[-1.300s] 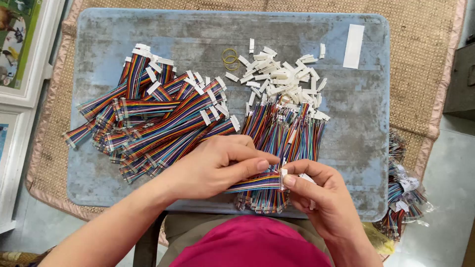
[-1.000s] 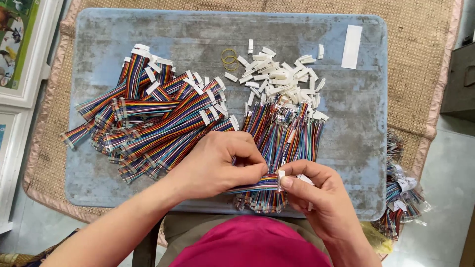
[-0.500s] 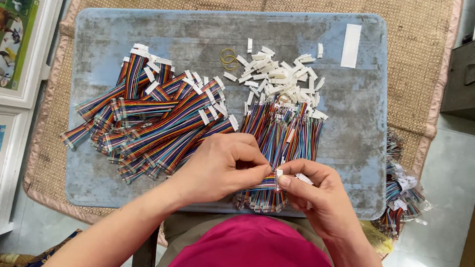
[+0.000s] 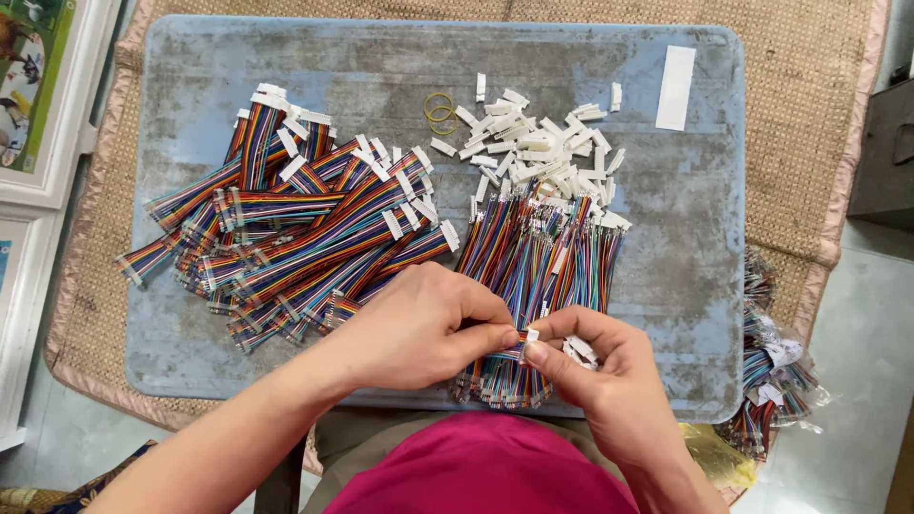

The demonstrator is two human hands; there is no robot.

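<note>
Hands meet at lower centre of the frame. A ribbon cable (image 4: 505,354) is pinched in the closed grip of the left hand (image 4: 419,328); a white connector (image 4: 531,335) is pinched at its end by the right hand (image 4: 600,366), spare connectors tucked in the palm. The cable looks light and floppy, best gripped near its tip. The wire ends are hidden by fingers.

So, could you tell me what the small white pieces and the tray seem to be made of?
The small white pieces look like moulded plastic: matt, uniform white, crisp blocky edges. The tray looks like blue-grey plastic with rounded corners, its surface scuffed and dull; painted metal cannot be ruled out.
</note>
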